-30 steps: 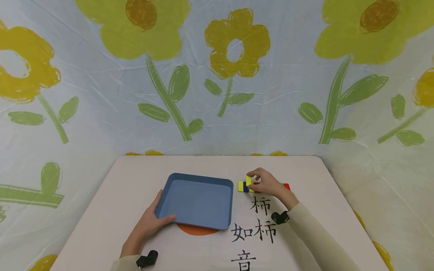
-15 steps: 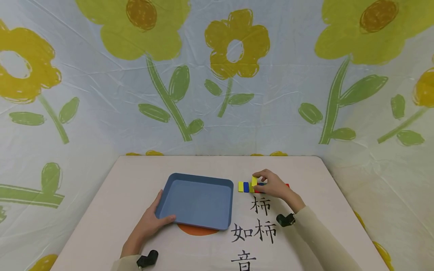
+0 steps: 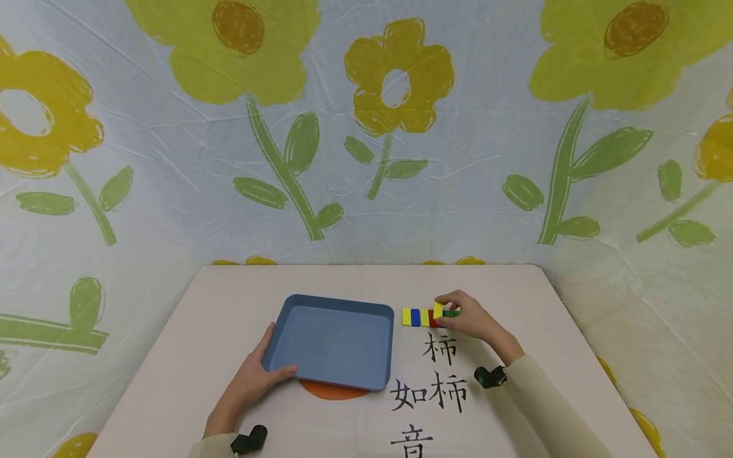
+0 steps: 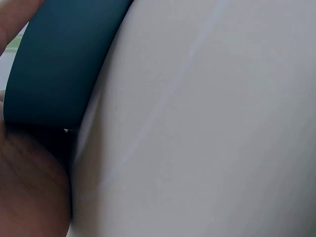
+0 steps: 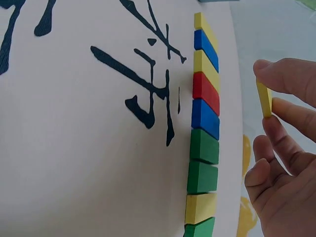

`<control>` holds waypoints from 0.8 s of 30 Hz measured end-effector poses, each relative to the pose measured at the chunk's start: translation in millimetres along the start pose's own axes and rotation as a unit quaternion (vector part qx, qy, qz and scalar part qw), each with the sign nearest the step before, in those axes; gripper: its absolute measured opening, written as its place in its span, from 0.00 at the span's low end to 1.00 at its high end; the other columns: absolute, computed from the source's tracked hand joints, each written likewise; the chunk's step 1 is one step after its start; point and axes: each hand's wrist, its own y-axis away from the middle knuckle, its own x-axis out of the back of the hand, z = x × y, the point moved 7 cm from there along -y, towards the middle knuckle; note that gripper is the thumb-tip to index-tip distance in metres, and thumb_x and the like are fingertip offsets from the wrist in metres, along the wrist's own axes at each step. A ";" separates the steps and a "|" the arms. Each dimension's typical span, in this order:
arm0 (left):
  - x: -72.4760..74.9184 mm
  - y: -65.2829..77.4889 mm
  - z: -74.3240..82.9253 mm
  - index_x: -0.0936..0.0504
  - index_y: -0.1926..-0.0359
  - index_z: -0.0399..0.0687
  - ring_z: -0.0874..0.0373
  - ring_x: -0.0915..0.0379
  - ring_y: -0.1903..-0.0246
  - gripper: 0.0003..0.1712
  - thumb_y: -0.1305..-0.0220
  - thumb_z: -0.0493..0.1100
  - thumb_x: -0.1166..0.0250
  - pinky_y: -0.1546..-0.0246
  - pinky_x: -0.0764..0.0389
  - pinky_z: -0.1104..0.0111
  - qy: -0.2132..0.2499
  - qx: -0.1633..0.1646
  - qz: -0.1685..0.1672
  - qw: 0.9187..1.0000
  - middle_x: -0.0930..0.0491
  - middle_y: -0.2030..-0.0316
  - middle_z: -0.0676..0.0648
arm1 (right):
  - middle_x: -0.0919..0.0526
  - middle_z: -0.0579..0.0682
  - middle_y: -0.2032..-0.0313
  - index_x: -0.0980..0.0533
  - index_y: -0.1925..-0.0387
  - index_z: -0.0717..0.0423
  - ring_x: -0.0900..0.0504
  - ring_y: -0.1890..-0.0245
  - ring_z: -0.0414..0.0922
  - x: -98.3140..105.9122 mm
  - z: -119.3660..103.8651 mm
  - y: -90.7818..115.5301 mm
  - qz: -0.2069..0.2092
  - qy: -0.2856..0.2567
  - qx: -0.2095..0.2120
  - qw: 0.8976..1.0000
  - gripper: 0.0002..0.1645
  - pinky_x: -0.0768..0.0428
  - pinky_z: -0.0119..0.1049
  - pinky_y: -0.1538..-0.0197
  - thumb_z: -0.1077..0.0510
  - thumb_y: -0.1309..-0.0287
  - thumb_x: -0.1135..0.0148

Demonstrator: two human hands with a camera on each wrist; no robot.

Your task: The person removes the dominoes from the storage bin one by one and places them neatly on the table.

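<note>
My right hand (image 3: pixel 472 318) pinches a thin yellow domino block (image 5: pixel 264 98) between thumb and fingertips, held on end. In the head view it overlaps a row of coloured blocks (image 3: pixel 415 317) lying side by side to the right of the tray. Seen from the right wrist, yellow, blue, red and green blocks run in a line, a red block (image 5: pixel 206 94) among them. My left hand (image 3: pixel 252 378) grips the near-left corner of a blue tray (image 3: pixel 335 346), thumb at the front rim and fingers along the left side. The left wrist view shows the tray wall (image 4: pixel 59 64) against the palm.
Black written characters (image 3: pixel 441 391) mark the pale tabletop (image 3: pixel 229 312) in front of the blocks. An orange shape (image 3: pixel 334 390) shows partly from under the tray's front edge. Flower-printed cloth (image 3: pixel 458 210) surrounds the table at the back and sides.
My right hand has moved right along the row with the yellow block, uncovering more blocks at the row's left end. My left hand and the tray have stayed put.
</note>
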 end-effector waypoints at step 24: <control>-0.3 1.7 0.3 0.64 0.16 0.61 0.33 0.61 0.20 0.69 0.43 0.63 0.25 0.26 0.47 0.33 0.007 -0.011 0.002 1.000 0.60 0.17 0.42 | 0.20 0.61 0.45 0.21 0.41 0.62 0.24 0.54 0.54 20.6 29.4 24.3 0.024 0.017 -0.012 0.999 0.28 0.21 0.46 0.53 0.57 0.42 0.27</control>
